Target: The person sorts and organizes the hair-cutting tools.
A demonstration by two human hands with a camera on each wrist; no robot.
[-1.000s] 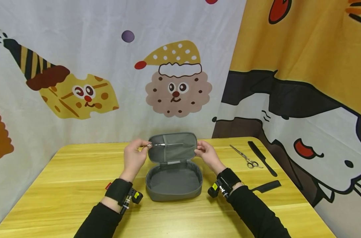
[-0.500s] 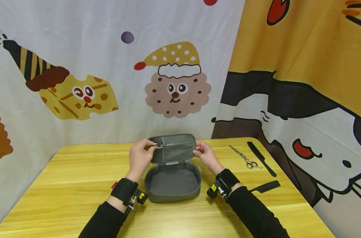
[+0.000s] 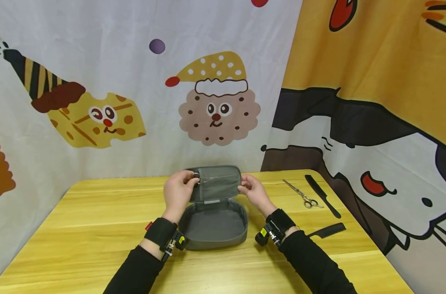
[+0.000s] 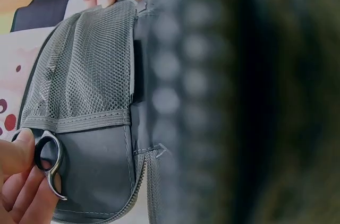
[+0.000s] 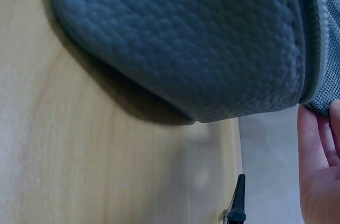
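Over at the worktop (image 3: 79,245), the grey case (image 3: 215,243) sits open, its lid (image 3: 195,196) raised at the back; the left hand (image 3: 178,194) pinches the scissors (image 4: 50,171) by the ring handles, the blades inside the lid's mesh pocket (image 4: 95,59); the right hand (image 3: 256,192) grips the lid's right edge between thumb and fingers; off to the right lie a second pair (image 3: 303,196), the far comb (image 3: 321,192) beside it, and the near comb (image 3: 329,230), its handle partly behind the right sleeve (image 3: 315,257).
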